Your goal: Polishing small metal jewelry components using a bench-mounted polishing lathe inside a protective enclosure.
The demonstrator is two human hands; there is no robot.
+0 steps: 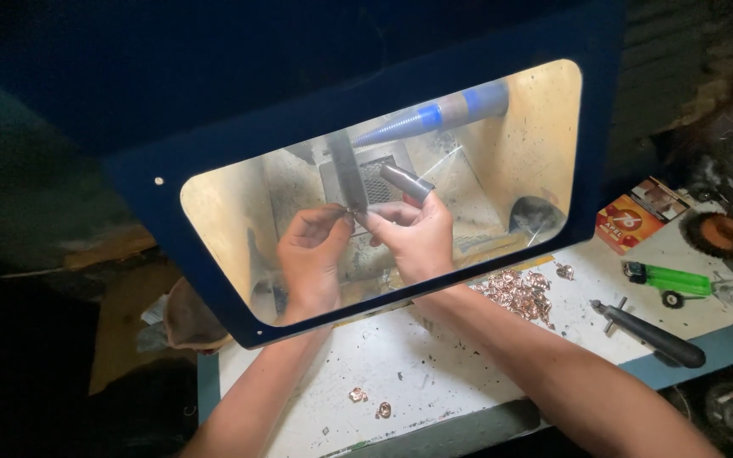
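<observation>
Dark blue hood (587,127) around a clear window; blue and grey tool (434,117) inside. White speckled surface (400,365) holds coppery pink pieces (521,293), a green lighter (672,278), a black-handled tool (651,333), an orange box (629,222).

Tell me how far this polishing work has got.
Done: hard to say; two small copper-coloured pieces lie apart at the bench's near edge. In hand: behind the clear shield, the left hand and right hand pinch a small piece against the tool shaft. Left: apparently the pile of copper-coloured pieces beside the right forearm.

Dim room, lit booth (545,127), white bench (434,365).
</observation>
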